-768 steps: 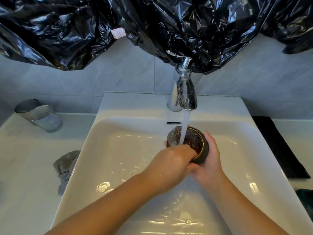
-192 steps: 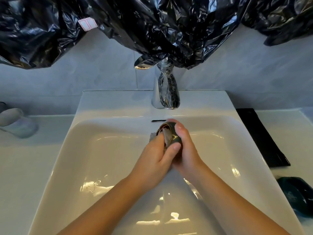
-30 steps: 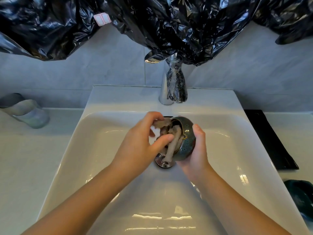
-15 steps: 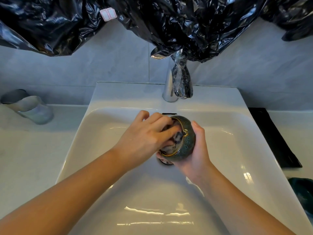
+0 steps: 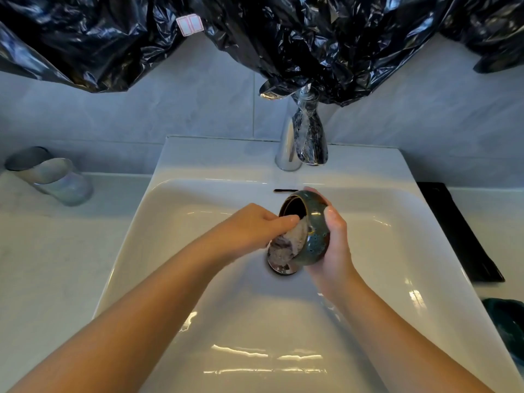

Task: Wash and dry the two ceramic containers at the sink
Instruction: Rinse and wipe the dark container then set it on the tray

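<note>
Overhead, black plastic [image 5: 312, 38]; white sink [image 5: 215, 154]; right hand [image 5: 336, 251] grips bowl [image 5: 316, 234], left hand [image 5: 249, 231] pinches cloth [image 5: 286, 246].

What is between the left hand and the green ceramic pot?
In the head view, a grey cloth lies between them; the left hand holds it at the mouth of the pot.

Only bare skin to report: bare left hand [image 5: 255, 231], bare right hand [image 5: 336, 251], bare left forearm [image 5: 147, 304], bare right forearm [image 5: 397, 330], all uncovered right down to the bottom frame edge. Short, plain, rounded thumbnail [image 5: 329, 214] on the right hand; left-hand nails too small to resolve. Slim, smooth forearms, same look on both sides. Can't tell anything about clothing further up: cut off by the frame.
</note>
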`<move>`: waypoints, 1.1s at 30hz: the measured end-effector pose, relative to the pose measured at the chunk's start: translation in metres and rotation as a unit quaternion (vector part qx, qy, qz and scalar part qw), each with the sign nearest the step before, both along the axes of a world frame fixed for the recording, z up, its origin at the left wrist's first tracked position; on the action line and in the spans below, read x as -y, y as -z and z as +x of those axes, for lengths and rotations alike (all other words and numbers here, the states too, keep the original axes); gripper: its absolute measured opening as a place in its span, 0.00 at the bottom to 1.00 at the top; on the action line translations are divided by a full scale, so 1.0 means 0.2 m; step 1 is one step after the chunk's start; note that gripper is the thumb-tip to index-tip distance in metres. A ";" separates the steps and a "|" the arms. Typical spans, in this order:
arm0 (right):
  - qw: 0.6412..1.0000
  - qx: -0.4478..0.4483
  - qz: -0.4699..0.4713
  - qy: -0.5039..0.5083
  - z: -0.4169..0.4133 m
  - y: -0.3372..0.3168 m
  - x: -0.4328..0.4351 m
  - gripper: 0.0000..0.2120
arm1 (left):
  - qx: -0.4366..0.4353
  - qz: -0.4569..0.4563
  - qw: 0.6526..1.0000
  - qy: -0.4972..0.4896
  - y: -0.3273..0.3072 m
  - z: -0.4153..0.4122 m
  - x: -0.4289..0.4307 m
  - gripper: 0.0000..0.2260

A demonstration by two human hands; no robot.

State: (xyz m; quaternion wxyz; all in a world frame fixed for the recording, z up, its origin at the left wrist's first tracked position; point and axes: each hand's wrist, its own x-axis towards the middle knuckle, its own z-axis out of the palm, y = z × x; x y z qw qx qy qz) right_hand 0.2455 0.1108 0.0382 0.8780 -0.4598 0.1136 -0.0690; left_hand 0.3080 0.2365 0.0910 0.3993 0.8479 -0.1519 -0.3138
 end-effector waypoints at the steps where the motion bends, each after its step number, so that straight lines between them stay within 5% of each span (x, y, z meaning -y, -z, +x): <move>1: 0.999 -0.013 0.029 -0.011 0.00 0.00 0.01 0.28 | 0.026 -0.012 1.000 0.009 -0.01 -0.02 -0.02 0.16; 4: 0.996 -0.058 0.061 -0.030 0.01 0.00 0.03 0.33 | 0.262 -0.118 0.957 0.028 -0.01 -0.08 -0.10 0.12; 6: 0.993 -0.059 0.095 -0.027 0.01 0.01 0.04 0.34 | 0.451 -0.180 0.865 0.126 -0.01 -0.08 -0.16 0.08; 8: 0.987 -0.066 0.143 -0.042 0.00 0.00 0.04 0.34 | 0.567 -0.144 0.772 0.250 0.04 -0.06 -0.21 0.10; 12: 0.975 -0.095 0.191 -0.066 0.00 -0.01 0.04 0.30 | 0.610 -0.024 0.711 0.350 0.08 0.03 -0.21 0.19; 18: 0.969 -0.108 0.207 -0.083 -0.01 -0.03 0.01 0.27 | 0.674 0.011 0.666 0.318 0.11 0.06 -0.17 0.16; 25: 0.979 -0.074 0.158 -0.109 -0.01 -0.02 0.01 0.25 | 0.698 0.019 0.690 0.192 0.17 0.02 -0.10 0.12; 30: 0.993 -0.050 0.078 -0.078 0.00 0.00 0.01 0.17 | 0.559 0.083 0.820 0.086 0.17 -0.06 -0.02 0.18; 33: 0.998 -0.009 -0.032 -0.045 0.01 0.02 0.01 0.23 | 0.327 0.077 0.941 0.036 0.10 -0.07 0.04 0.20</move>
